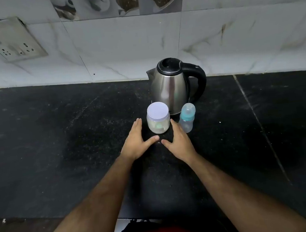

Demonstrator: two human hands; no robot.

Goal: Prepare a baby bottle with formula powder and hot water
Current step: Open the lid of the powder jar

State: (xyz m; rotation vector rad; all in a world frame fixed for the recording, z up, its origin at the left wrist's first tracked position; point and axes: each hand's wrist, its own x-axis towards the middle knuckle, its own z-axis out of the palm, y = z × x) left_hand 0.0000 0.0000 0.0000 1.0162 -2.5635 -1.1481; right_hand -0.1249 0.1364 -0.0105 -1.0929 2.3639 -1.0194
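A baby bottle (186,118) stands upright on the dark stone table (57,143), its long axis vertical and its capped, teal-collared top pointing up; through the wide lens it appears to lean slightly to the right. It sits just in front of the steel kettle (171,86), toward the kettle's right side, and just to the right of the powder jar (158,118).

The jar is also upright, its pale flat lid closed, with whitish powder and a greenish shape showing through the clear wall. The kettle stands at the back of the table close to the tiled wall (141,45), lid shut, spout pointing left and black handle to the right.

Both hands are released, holding nothing. The left hand (137,142) lies just left of the jar, fingers straight and together, thumb stretched toward the middle. The right hand (178,140) lies between jar and bottle, fingers straight, thumb reaching inward; the thumb tips nearly meet in front of the jar. Whether the fingers touch the jar cannot be told.

A switch plate (10,41) is on the wall at left.
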